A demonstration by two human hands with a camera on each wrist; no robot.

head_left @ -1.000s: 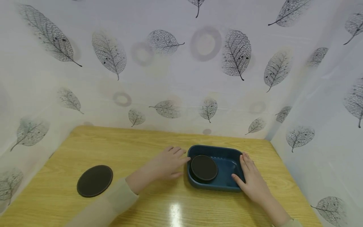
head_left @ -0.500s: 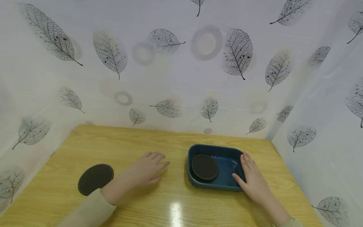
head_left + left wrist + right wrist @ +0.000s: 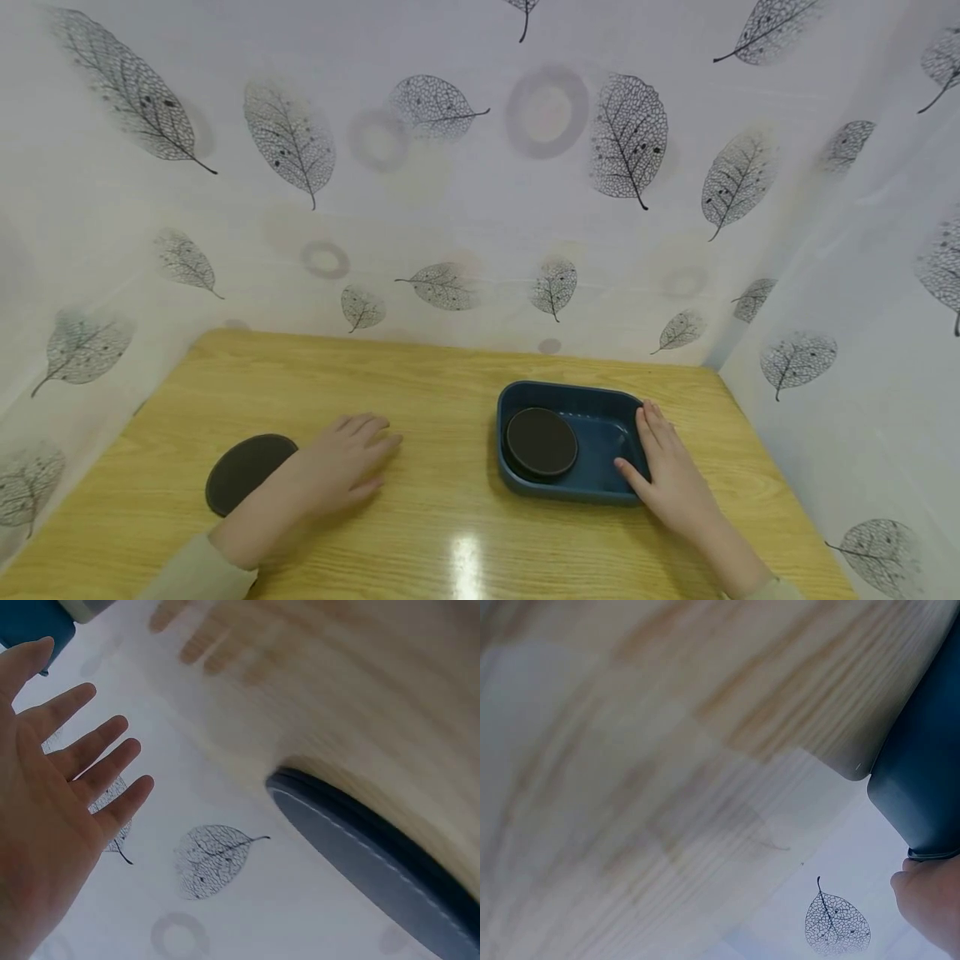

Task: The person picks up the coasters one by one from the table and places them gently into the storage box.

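My left hand [image 3: 333, 467] hovers over the wooden table with its fingers spread and nothing in them. Its forearm partly covers a round black coaster [image 3: 240, 471] lying at the left. In the left wrist view, the coaster [image 3: 367, 855] shows a thick dark edge with pale stitching. On the right sits a dark blue rectangular box [image 3: 570, 495]. Inside its left end rests a black round coaster [image 3: 542, 442]; whether more lie beneath is unclear. My right hand [image 3: 672, 475] rests on the box's right rim, fingers straight, thumb reaching over the inside.
The yellow wood-grain table [image 3: 420, 383] ends at a pale curtain [image 3: 480, 208] printed with leaves and rings. More of this cloth closes in the right and left sides. Light glares on the table [image 3: 465, 558] near the front.
My left hand has moved left, away from the box's left rim, and its forearm now overlaps the coaster on the table. The right hand and the box hold still.
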